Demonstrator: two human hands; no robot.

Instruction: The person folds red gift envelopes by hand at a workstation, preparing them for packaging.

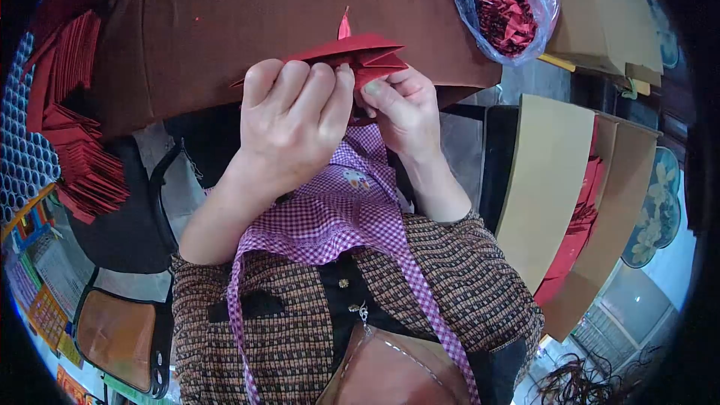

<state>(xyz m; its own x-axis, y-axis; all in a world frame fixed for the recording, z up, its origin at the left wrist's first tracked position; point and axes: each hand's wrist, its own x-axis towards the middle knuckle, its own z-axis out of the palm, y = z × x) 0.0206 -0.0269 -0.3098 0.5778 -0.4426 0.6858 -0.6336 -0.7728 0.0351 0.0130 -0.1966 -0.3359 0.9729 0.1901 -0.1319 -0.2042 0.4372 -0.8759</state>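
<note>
A red folded paper piece [341,48] with several layered flaps is held up over the near edge of the brown-covered table. My left hand [292,109] is closed on it from the left, knuckles up, with the fingertips tucked among the folds. At its right end my right hand [409,109] pinches a flap between thumb and fingers. Behind the paper, a small shiny red strip [344,26] sticks up; its lower end is hidden by the paper.
Stacks of red folded paper [75,60] stand along the left. A clear plastic bag [551,0] of shiny red strips sits at the table's back right. To the right is an open cardboard box [551,180] with red paper inside. A chair [116,334] stands lower left.
</note>
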